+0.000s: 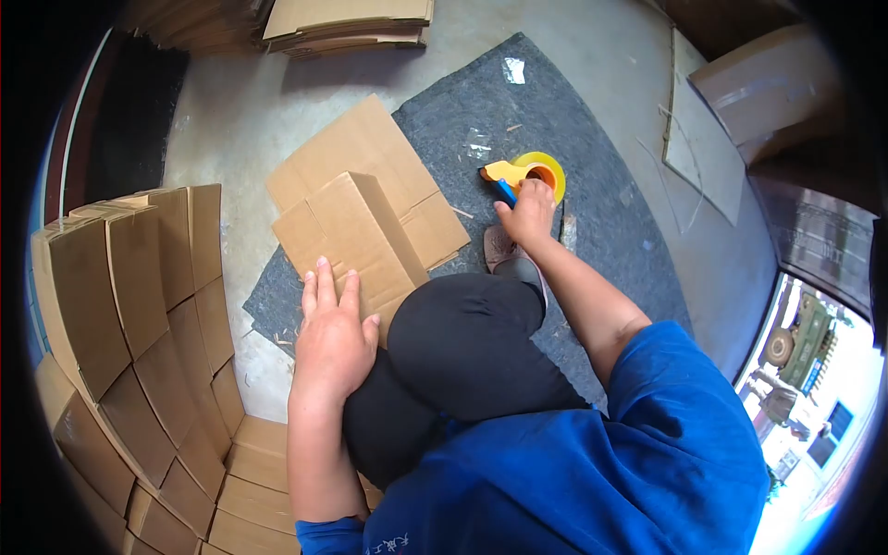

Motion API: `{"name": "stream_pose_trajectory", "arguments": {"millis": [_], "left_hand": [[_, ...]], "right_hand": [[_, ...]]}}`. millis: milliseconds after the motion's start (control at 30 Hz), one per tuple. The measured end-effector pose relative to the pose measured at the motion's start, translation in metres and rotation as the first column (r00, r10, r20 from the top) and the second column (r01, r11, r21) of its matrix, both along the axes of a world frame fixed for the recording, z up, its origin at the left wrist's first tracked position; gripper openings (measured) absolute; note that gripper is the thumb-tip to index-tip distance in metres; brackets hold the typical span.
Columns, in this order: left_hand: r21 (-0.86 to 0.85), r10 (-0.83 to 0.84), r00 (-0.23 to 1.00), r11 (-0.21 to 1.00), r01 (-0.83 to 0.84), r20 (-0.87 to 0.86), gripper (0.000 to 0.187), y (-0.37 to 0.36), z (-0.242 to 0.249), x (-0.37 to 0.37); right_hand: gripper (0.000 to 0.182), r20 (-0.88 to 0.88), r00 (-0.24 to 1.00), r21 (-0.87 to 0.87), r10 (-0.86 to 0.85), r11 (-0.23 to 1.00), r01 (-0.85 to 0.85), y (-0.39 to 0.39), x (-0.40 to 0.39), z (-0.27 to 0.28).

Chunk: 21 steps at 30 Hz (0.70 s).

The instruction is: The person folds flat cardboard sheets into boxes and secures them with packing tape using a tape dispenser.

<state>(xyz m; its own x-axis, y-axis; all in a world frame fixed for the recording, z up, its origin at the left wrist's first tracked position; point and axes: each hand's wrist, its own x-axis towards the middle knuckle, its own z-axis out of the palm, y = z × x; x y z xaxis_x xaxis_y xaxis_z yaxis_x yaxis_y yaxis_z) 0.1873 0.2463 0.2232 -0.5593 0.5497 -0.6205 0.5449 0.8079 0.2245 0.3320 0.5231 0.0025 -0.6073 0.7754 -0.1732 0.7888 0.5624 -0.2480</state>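
Just in front of my knees, a brown cardboard box [347,227] rests partly over a flat cardboard piece [375,139]. My left hand [335,338] lies on the box's near side, fingers spread and holding nothing. Over the dark mat, my right hand [530,213] has its fingers closed round the handle of a tape dispenser [509,173]. The dispenser is yellow with a blue part, and carries a roll of yellow tape. My right fingertips are partly hidden against the roll.
Stacked cardboard boxes [153,305] rise along my left side. Flat cardboard [347,17] is piled at the top. A dark mat [592,176] with small scraps covers the floor ahead. Cardboard [768,83] and a pale board [708,139] stand at the right, near a bright opening.
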Motion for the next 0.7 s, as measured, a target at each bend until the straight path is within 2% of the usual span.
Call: {"name": "stream_pose_trajectory", "arguments": {"millis": [33,100,200,233,267,333,367,400,467,500,567,600,667,700], "left_hand": [[0.020,0.005,1.000,1.000,-0.005,-0.001,0.058,0.000,0.001,0.000],[0.037,0.021,1.000,0.999,-0.020,-0.006,0.057,0.000,0.001,0.000],[0.047,0.036,0.999,0.998,-0.035,-0.006,0.058,-0.003,0.003,0.001],[0.064,0.035,0.999,0.997,-0.035,-0.009,0.058,-0.004,0.002,0.001],[0.086,0.039,0.999,0.996,-0.037,-0.012,0.057,-0.005,0.002,0.001],[0.115,0.032,0.997,0.993,-0.024,-0.064,0.055,-0.007,0.001,0.001],[0.126,0.015,0.994,0.992,-0.001,-0.111,0.053,-0.008,0.000,0.003],[0.133,0.027,0.994,0.991,-0.013,-0.107,0.053,-0.009,-0.002,0.004],[0.289,0.043,0.945,0.956,0.056,-0.324,0.046,-0.007,-0.007,0.001],[0.290,0.048,0.944,0.955,0.052,-0.326,0.046,-0.002,-0.004,-0.004],[0.610,0.192,0.978,0.785,-0.104,-0.079,0.041,0.014,0.008,-0.013],[0.740,0.184,0.980,0.668,-0.071,-0.071,0.041,0.021,0.011,-0.016],[0.834,0.136,0.990,0.550,-0.047,-0.033,0.050,0.032,0.021,-0.021],[0.865,0.091,0.991,0.500,0.039,-0.098,0.055,0.035,0.021,-0.024]], "right_hand": [[0.064,0.135,0.991,0.004,0.008,1.000,-0.009,0.003,0.013,-0.008],[0.068,0.192,0.976,0.060,0.106,0.991,-0.120,0.013,0.025,-0.027],[0.047,0.317,0.937,-0.033,0.144,0.989,-0.141,0.030,0.028,-0.031],[0.038,0.246,0.959,-0.020,0.138,0.990,-0.137,0.032,0.030,-0.031],[0.038,0.245,0.959,-0.009,0.143,0.989,-0.145,0.036,0.034,-0.029],[0.040,0.065,0.982,-0.076,0.179,0.982,-0.173,0.043,0.041,-0.013],[0.045,-0.060,0.969,-0.045,0.239,0.969,-0.242,0.046,0.047,-0.006],[0.045,-0.055,0.967,-0.040,0.250,0.967,-0.252,0.045,0.048,0.007],[0.050,-0.304,0.858,0.088,0.415,0.909,-0.408,0.038,0.036,0.061],[0.051,-0.325,0.820,0.088,0.471,0.878,-0.470,0.034,0.029,0.086],[0.051,-0.356,0.749,0.090,0.559,0.818,-0.568,0.023,0.009,0.138],[0.052,-0.345,0.720,0.098,0.602,0.786,-0.610,0.018,-0.001,0.158],[0.057,-0.306,0.677,0.052,0.669,0.722,-0.690,0.011,-0.016,0.189],[0.057,-0.308,0.665,0.058,0.680,0.712,-0.700,0.006,-0.023,0.201]]}}
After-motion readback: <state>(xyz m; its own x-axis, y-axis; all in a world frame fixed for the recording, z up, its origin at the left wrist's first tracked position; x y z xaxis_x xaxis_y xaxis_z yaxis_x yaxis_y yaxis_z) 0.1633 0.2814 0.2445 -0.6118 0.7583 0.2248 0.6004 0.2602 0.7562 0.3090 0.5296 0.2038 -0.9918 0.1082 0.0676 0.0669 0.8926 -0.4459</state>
